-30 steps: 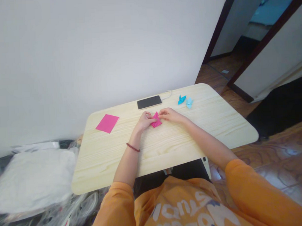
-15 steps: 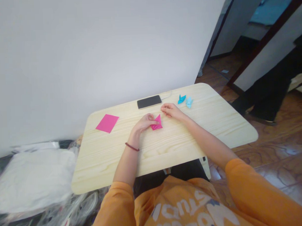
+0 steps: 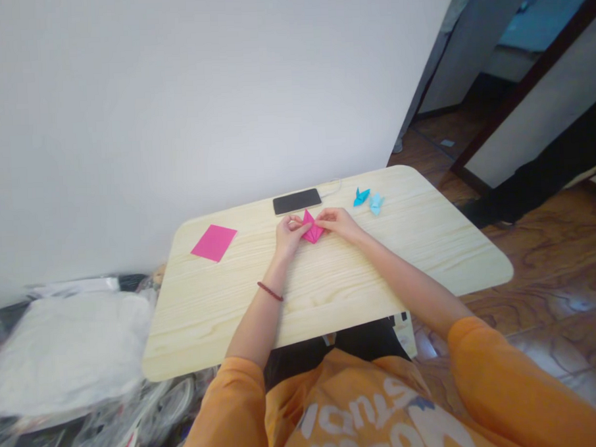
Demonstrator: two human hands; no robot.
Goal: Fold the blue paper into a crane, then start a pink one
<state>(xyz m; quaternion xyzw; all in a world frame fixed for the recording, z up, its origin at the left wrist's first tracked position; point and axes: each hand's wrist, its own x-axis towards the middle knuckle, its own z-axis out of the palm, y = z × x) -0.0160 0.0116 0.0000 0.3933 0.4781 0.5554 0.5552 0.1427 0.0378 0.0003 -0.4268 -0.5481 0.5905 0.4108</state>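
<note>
Looking through the head view, I see a pale wooden table (image 3: 442,257) with fine straight grain and rounded corners. Near its far edge, a bright pink folded paper piece (image 3: 312,227) sits between the two hands. This paper is already creased into a pointed, layered shape, so several folds are done, but how many folds remain I cannot tell. The left hand (image 3: 291,235) pinches the near side of the piece between thumb and fingers, and the right hand (image 3: 337,223) pinches its right corner with the fingertips. Neither hand is spread.

Further left lies a flat, smooth rectangular sheet of pink paper (image 3: 214,243), and no crease is visible on it, so this one is left to fold. To the right stand two small folded figures, a deep blue paper figure (image 3: 361,197) and a pale blue paper figure (image 3: 375,204), just beside each other; they look complete. A black rectangular smartphone (image 3: 297,201) with a thin white cable (image 3: 332,187) lies just behind the hands. A dark red beaded bracelet (image 3: 270,291) circles the left wrist.
</note>
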